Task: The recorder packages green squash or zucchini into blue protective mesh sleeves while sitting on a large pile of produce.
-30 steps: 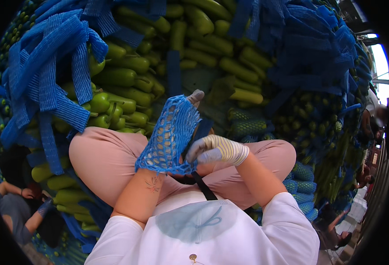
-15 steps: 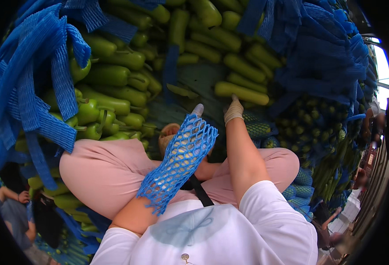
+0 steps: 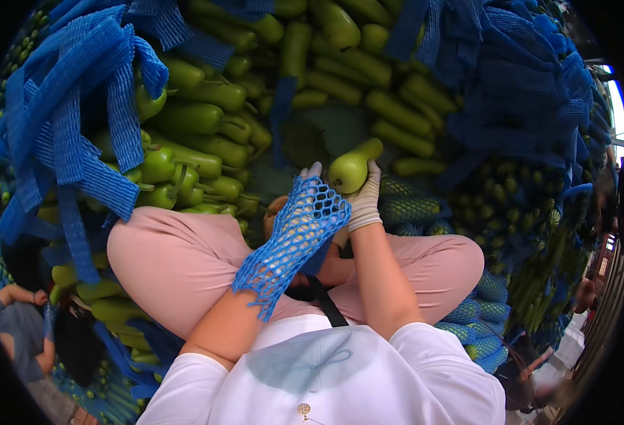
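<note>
My right hand (image 3: 364, 203), in a pale glove, grips a green bottle gourd (image 3: 348, 172) from its right side. The gourd's rounder end faces me and its narrower end points away to the right. A blue foam net sleeve (image 3: 287, 237) is pulled over my gloved left hand (image 3: 310, 205) and wrist. Its fingertips poke out of the sleeve's far end, stretched out just left of the gourd. Whether they touch it I cannot tell.
Green gourds (image 3: 184, 117) are heaped at the left, with more at the back. Flat blue net sleeves (image 3: 67, 120) drape over the left pile; others (image 3: 517, 78) lie at the far right. Netted gourds (image 3: 485, 319) are stacked by my right knee. A person (image 3: 21, 326) is at the lower left.
My right hand has picked up the gourd from the pile and brought it left and nearer, turning its round end toward me. My left hand in the sleeve has shifted slightly.
</note>
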{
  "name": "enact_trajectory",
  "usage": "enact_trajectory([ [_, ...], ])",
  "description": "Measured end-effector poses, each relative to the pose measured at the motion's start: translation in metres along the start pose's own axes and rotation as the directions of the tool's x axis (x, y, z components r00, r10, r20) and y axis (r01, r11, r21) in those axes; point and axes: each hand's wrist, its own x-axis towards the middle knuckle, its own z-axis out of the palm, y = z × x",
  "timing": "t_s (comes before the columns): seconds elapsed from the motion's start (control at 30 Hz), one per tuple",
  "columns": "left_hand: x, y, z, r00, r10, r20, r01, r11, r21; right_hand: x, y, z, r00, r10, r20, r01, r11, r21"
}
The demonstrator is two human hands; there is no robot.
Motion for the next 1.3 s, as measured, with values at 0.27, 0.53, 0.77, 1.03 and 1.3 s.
enact_trajectory([
  [0.27, -0.002, -0.002, -0.029, 0.946, -0.203, -0.252, 0.256, 0.945, 0.201, -0.074, 0.057, -0.005, 0.902, 0.397, 0.173, -0.36, 0.909, -0.209],
  [0.53, -0.025, 0.008, -0.026, 0.927, 0.34, 0.156, -0.366, 0.732, 0.575, -0.079, 0.028, 0.014, 0.923, -0.153, 0.352, 0.358, 0.675, -0.645],
  [0.77, -0.031, -0.046, -0.04, 0.804, 0.593, 0.033, -0.495, 0.638, 0.59, 0.045, 0.02, 0.027, 0.904, -0.166, 0.393, 0.427, 0.375, -0.823],
  [1.03, -0.021, -0.003, -0.029, 0.974, -0.223, 0.044, 0.073, 0.122, -0.99, 0.12, 0.028, 0.0, 0.91, -0.353, 0.216, 0.251, 0.056, -0.966],
  [1.3, -0.03, -0.054, 0.001, 0.887, 0.344, -0.307, -0.28, 0.931, 0.233, 0.036, 0.049, -0.037, 0.914, 0.405, 0.03, -0.391, 0.897, -0.205],
])
